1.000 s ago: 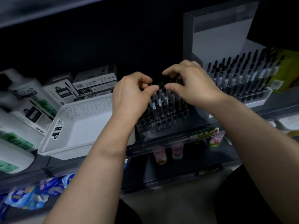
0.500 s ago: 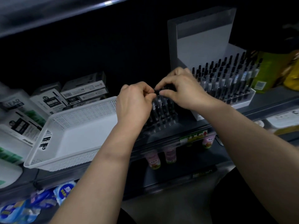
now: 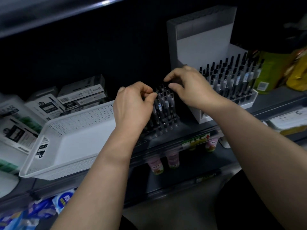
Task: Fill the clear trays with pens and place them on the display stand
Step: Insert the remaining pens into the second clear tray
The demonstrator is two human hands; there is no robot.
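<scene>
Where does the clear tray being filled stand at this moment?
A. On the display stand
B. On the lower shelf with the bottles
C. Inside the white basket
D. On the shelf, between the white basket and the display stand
D: the clear tray, with pens upright in it, stands on the shelf, with the white basket on its left and the display stand on its right.
</scene>
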